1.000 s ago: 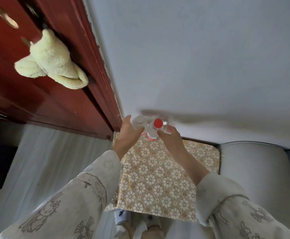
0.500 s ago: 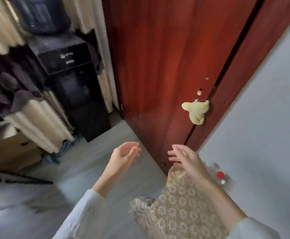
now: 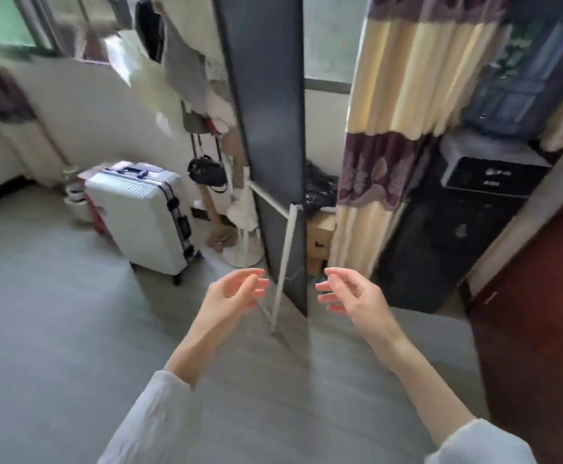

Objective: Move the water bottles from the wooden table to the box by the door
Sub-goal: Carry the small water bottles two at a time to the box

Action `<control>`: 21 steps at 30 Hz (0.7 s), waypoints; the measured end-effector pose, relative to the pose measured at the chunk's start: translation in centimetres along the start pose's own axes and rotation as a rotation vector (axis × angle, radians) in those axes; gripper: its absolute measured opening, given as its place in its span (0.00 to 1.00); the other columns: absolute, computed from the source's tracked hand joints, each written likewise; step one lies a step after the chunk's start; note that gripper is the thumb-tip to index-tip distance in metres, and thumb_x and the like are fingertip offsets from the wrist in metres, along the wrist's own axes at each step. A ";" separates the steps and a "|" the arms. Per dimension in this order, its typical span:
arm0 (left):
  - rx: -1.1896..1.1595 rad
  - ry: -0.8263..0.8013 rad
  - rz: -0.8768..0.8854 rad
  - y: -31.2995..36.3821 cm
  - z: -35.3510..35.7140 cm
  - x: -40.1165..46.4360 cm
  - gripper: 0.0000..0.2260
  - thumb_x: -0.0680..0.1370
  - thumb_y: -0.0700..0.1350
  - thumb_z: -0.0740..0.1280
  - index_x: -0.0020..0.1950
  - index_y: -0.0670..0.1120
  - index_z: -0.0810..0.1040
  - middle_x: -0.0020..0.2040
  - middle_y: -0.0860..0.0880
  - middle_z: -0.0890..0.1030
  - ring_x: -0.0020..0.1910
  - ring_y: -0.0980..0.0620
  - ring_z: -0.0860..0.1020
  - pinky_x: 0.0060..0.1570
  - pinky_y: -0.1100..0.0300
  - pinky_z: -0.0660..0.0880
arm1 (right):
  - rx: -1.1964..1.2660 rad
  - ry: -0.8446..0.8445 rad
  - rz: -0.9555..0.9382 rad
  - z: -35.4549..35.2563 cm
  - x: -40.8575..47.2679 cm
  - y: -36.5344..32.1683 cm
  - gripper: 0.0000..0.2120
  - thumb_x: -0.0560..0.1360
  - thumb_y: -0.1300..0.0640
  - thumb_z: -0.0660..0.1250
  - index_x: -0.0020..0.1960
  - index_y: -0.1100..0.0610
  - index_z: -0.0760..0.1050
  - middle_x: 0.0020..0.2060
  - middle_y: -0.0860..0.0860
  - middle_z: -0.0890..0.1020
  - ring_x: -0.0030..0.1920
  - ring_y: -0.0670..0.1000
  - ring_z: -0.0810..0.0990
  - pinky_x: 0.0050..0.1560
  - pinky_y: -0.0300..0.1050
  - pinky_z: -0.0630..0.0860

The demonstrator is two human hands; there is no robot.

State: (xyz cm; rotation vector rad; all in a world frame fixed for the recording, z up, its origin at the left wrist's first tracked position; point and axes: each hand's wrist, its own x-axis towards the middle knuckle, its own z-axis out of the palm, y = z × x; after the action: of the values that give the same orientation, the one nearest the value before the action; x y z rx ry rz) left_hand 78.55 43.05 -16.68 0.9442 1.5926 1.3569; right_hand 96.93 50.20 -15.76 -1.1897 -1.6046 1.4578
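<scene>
Left hand (image 3: 231, 296): empty, fingers loosely curled. Right hand (image 3: 350, 294): likewise, palms facing. White suitcase (image 3: 139, 219) stands beyond on grey floor (image 3: 39, 329).

We see open grey floor (image 3: 55, 329) ahead-left, with a white suitcase (image 3: 139, 219) left, a dark standing panel (image 3: 273, 145) dead ahead, a black water dispenser (image 3: 454, 236) and red door (image 3: 541, 313) blocking right.
</scene>
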 end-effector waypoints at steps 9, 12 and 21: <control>-0.050 0.519 -0.029 -2.3 -26.9 -3.9 0.10 0.80 0.44 0.57 0.50 0.49 0.78 0.49 0.48 0.83 0.49 0.51 0.81 0.50 0.59 0.77 | -0.038 -0.507 -0.119 29.0 4.4 -6.0 0.09 0.77 0.54 0.60 0.55 0.52 0.74 0.45 0.50 0.83 0.45 0.48 0.83 0.48 0.44 0.79; -0.077 0.651 -0.051 -3.6 -33.1 -4.9 0.10 0.80 0.44 0.57 0.50 0.50 0.78 0.48 0.49 0.83 0.49 0.52 0.81 0.49 0.59 0.77 | -0.037 -0.632 -0.146 36.7 5.8 -7.4 0.08 0.77 0.56 0.60 0.54 0.53 0.74 0.42 0.50 0.82 0.41 0.46 0.82 0.47 0.43 0.79; -0.102 0.977 -0.057 -5.6 -52.1 -2.4 0.09 0.80 0.42 0.56 0.50 0.47 0.77 0.46 0.49 0.81 0.45 0.52 0.79 0.48 0.60 0.75 | -0.042 -0.919 -0.217 60.2 12.4 -11.1 0.07 0.77 0.57 0.60 0.53 0.56 0.74 0.41 0.51 0.82 0.40 0.49 0.81 0.44 0.43 0.77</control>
State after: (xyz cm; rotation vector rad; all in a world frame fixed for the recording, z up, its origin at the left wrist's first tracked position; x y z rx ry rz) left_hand 31.19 20.56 -17.63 0.1195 2.1716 1.9855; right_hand 35.54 38.84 -16.10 -0.3026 -2.2566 1.9564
